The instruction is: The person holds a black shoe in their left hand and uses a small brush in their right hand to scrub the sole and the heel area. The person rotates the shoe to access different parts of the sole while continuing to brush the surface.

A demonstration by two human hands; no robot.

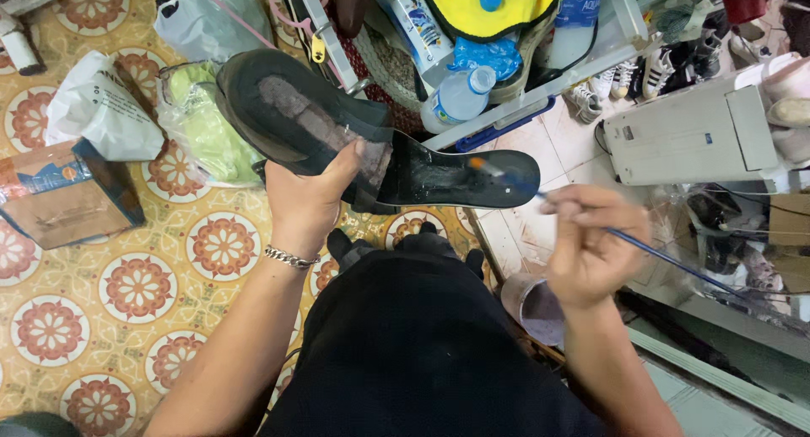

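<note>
While left hand point(308, 202) grips shoe point(337, 133) — right hand point(595, 247) brushes its sole point(460, 177).

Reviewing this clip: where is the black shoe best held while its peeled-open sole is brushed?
Probably at the waist of the black shoe, from underneath, where the left hand has its grip now. That narrow middle fits a palm and leaves the wet sole flap free for the brush in the right hand.

Black rubber shoe sole point(363, 142) held above patterned tile floor point(135, 294); thin blue-handled brush point(591, 222) at its right end; grey round pot point(531, 306) below; cardboard box point(63, 192) far left.
</note>
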